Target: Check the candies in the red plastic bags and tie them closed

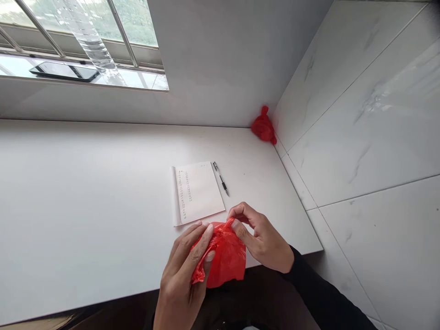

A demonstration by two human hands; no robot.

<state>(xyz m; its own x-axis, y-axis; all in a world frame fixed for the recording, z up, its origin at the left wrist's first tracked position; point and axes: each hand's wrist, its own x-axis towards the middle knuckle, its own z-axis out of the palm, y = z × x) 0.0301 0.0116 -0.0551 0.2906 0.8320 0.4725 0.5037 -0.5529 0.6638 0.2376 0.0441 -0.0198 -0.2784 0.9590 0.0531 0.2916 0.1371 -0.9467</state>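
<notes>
My left hand [185, 272] and right hand [260, 237] pinch a red bag [228, 261] at the surface's [103, 206] near edge.
From here I judge it light, limp, slippery: best gripped by bunched folds [221, 230].

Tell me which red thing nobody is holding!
The red bundle far back beside the tiled wall; the other, a red bag, is held by the left hand and right hand.

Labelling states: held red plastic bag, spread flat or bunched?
Partly bunched: the red plastic bag is gathered between left hand and right hand, its lower part loose.
</notes>
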